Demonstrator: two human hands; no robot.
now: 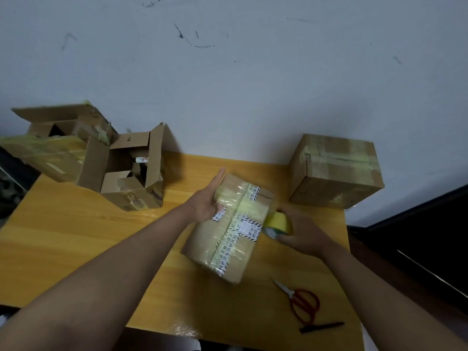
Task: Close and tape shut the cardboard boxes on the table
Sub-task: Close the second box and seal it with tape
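- Worktop [76, 236]: yellow wood-grain surface set against a scuffed pale wall [228, 72].
- Central box [228, 231]: closed cardboard carton lying skewed in the middle of the worktop, its top seam covered with yellowish tape and printed black-and-white strips.
- Left hand [209, 198]: fingers straight and together, palm laid flat against the far left edge of the central box.
- Right hand [301, 231]: fingers curled round a yellow tape roll [278, 222], held just beside the right edge of the central box; the roll appears to touch that edge.
- Sealed box [334, 171]: closed and taped carton at the far right of the worktop, against the wall, apart from the central box.
- Open box [131, 171]: carton at the far left with its flaps standing up and small contents visible inside.
- Second open box [50, 145]: larger carton just behind and left of the open box, its flaps also raised, overhanging the worktop's left edge.
- Scissors [301, 302]: red-handled, lying near the front right corner.
- Black pen [321, 327]: lying just in front of the scissors at the worktop's edge.
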